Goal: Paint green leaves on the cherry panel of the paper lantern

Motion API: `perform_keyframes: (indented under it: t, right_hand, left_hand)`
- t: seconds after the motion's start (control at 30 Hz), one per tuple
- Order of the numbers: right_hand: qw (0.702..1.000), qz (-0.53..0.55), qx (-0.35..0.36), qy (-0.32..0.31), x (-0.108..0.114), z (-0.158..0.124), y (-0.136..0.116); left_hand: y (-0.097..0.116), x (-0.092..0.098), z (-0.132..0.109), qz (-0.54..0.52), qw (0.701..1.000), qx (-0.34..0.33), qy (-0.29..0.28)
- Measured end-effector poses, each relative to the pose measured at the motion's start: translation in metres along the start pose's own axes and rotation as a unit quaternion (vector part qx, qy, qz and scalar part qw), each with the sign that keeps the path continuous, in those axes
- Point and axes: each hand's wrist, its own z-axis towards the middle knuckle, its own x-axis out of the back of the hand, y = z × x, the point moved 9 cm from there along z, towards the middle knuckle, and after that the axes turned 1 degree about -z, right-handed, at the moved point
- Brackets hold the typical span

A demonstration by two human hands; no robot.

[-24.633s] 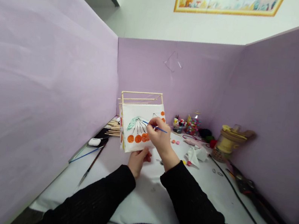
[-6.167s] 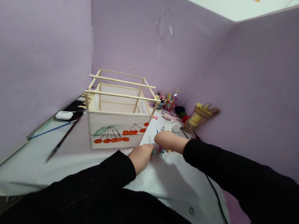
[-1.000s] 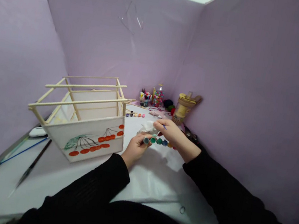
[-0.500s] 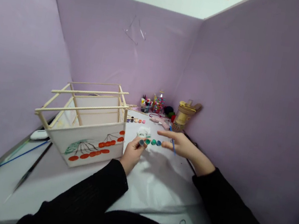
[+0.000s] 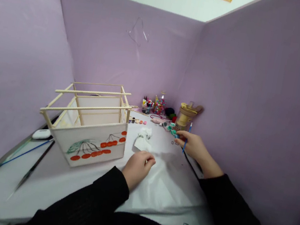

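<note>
My right hand (image 5: pixel 192 145) grips one end of a strip of small paint pots (image 5: pixel 169 128) in greens, blue and grey, with some lids standing open. A thin blue paintbrush (image 5: pixel 184 146) is also tucked between its fingers. My left hand (image 5: pixel 138 167) rests above the white tabletop with its fingers curled closed, and nothing shows in them. Just beyond it lies a crumpled white tissue (image 5: pixel 143 140) with dark smudges. To the left stands a box-shaped frame of wooden sticks (image 5: pixel 90 109), its white front panel (image 5: pixel 95 147) painted with red ovals, dark stems and a green leaf.
A second paint strip (image 5: pixel 139 122), a pink glue gun (image 5: pixel 157 121), a jar of colourful balls (image 5: pixel 159 105) and a yellowish container (image 5: pixel 184 116) sit at the back. Brushes (image 5: pixel 31 170) and a white case (image 5: pixel 42 134) lie left. Purple panels (image 5: pixel 130 55) enclose the table.
The paint strip has gone from my left hand to my right, which has carried it back and right. My left hand has let go and curled closed, and the tissue is more visible.
</note>
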Motion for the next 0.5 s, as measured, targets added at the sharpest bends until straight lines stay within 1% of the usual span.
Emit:
perform_keyframes:
  t: [0.03,0.07,0.1,0.17,0.23,0.3,0.37,0.43,0.5]
  right_hand:
    - [1.000,-0.001,-0.003,0.002,0.002,-0.001,0.005]
    - [1.000,-0.001,-0.003,0.000,0.002,-0.002,0.009]
    - [1.000,0.000,-0.003,-0.004,0.002,-0.003,0.011]
    - [1.000,0.006,-0.007,-0.012,0.000,-0.006,0.013]
    - [1.000,0.013,-0.016,-0.011,0.000,-0.008,0.015]
    - [0.999,0.020,-0.025,-0.006,0.001,-0.010,0.018]
    - [0.999,0.032,-0.032,-0.005,0.002,-0.011,0.021]
    - [0.998,0.046,-0.040,-0.007,0.002,-0.012,0.024]
    - [0.997,0.054,-0.051,-0.005,0.003,-0.012,0.026]
  left_hand:
    - [0.011,-0.001,-0.002,0.075,0.997,-0.025,-0.021]
    - [0.020,-0.001,-0.002,0.153,0.987,-0.039,-0.036]
    - [0.028,0.000,-0.001,0.226,0.972,-0.050,-0.049]
    - [0.038,0.003,0.007,0.347,0.935,-0.058,-0.055]
    - [0.039,0.002,0.016,0.431,0.897,-0.061,-0.072]
    - [0.032,-0.005,0.021,0.477,0.868,-0.072,-0.118]
    - [0.022,-0.011,0.023,0.496,0.850,-0.088,-0.155]
    - [0.016,-0.014,0.028,0.503,0.843,-0.096,-0.167]
    - [0.017,-0.011,0.043,0.501,0.847,-0.089,-0.155]
